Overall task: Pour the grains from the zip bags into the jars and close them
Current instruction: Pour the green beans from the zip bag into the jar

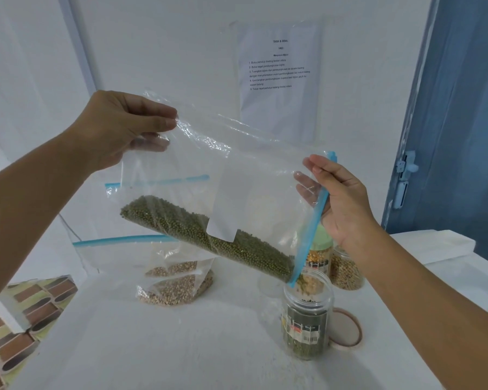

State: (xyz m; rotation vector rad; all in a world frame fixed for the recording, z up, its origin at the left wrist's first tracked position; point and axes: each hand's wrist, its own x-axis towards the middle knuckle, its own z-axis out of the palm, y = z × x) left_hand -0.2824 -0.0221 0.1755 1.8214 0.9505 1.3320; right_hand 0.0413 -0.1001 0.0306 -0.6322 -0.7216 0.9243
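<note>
I hold a clear zip bag (251, 175) of green grains (209, 235) tilted over an open clear jar (307, 319). My left hand (119, 128) pinches the bag's bottom corner, raised high. My right hand (341, 201) holds the bag's blue zip edge (313, 220), whose lower corner sits at the jar's mouth. Green grains lie along the bag's lower side and partly fill the jar. A brown-rimmed lid (347, 327) lies flat to the right of the jar.
Two more zip bags of tan grains (175, 288) lie on the white table (152, 347) behind. A green-lidded jar of yellow grains (319, 254) and a jar of tan grains (347, 271) stand at the back right. A printed sheet (279, 71) hangs on the wall; patterned floor shows at left.
</note>
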